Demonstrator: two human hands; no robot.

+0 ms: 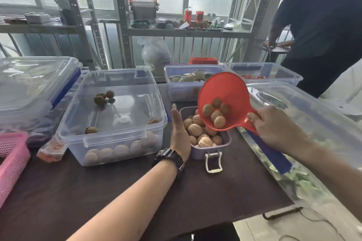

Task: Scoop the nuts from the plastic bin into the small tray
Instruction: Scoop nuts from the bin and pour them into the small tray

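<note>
While both forearms reach in over the dark table [215, 191], L wrist carries a black watch [170, 157]; face not legible. Left hand [179, 133] is flat and fully open, fingers together pointing up, palm set edge-on against the left wall of the small tray [225, 140]; holds nothing. Right hand [274, 129] is closed round the handle of a red scoop [223, 94], fingers wrapped tight. Scoop is tilted bowl-down over the tray's far end, w/ approx. five nuts [216, 114] lying low in the bowl at its lip. Tray is lilac, w/ a white latch [214, 161] hanging off its near wall, and is heaped w/ walnuts [195, 130].

Plastic bin [115, 115], clear w/ blue clips, sits just left of the left hand; a few nuts remain inside, some along the near wall, some at the back. An orange packet [52, 148] lies at the bin's near-left corner; print blurred, unreadable. Pink perforated basket [11, 160] at far L edge. Long clear lid [305, 123] lies to the R of the tray.

Further back: more clear bins, metal shelving [121, 25] w/ misc. items, red labels too blurred to read. A second person [321, 21] in dark clothing stands at far R.
</note>
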